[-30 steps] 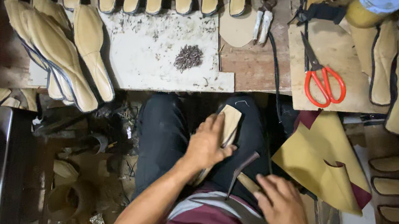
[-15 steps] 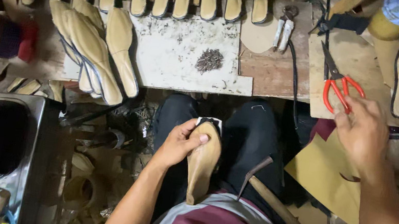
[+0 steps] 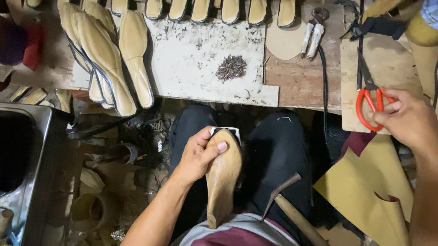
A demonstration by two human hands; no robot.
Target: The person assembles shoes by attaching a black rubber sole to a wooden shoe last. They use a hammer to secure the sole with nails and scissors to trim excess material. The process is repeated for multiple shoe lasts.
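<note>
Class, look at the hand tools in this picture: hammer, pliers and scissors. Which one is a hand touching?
The red-handled scissors on the wooden board at the right: the right hand grips their handles. The hammer lies untouched on the lap, the pliers on the bench.

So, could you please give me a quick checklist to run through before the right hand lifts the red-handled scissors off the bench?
1. Right hand on the scissors: ok, its fingers are at the red handle loops.
2. Fingers fully through the loops: cannot tell, the hand covers part of them.
3. Wooden shoe form steadied: ok, the left hand grips it on the lap.
4. Hammer out of the way: not ok, it lies loose across the right thigh and might slip.
5. Tan sheet material within reach: ok, it lies just below the right hand.
6. Pile of small nails clear of the scissors: ok, it sits apart on the pale board.
</note>
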